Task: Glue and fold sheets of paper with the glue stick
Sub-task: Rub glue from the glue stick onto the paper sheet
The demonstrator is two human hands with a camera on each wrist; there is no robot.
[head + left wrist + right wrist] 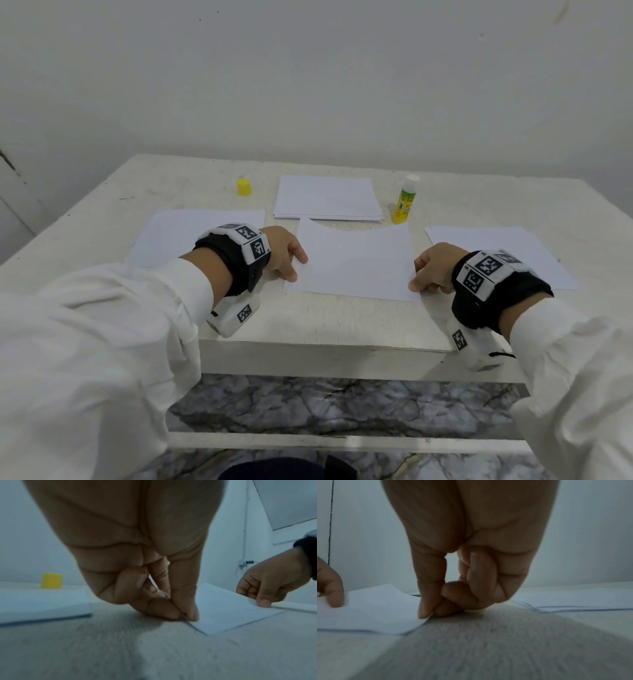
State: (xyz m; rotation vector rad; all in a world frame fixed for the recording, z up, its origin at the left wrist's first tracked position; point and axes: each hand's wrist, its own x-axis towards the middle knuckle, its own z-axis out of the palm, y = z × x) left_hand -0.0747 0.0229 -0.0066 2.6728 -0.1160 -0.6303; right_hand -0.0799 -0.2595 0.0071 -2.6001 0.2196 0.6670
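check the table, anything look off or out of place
The glue stick stands uncapped beside the paper stack, its yellow cap left far across on the stack's other side. The centre sheet both hands pinch has a curled-up far edge.

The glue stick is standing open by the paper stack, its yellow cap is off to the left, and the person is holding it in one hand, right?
Not quite. The glue stick stands open by the paper stack, the yellow cap off to the left, but nobody holds it. In the head view the left hand and right hand each pinch a side edge of the middle sheet.
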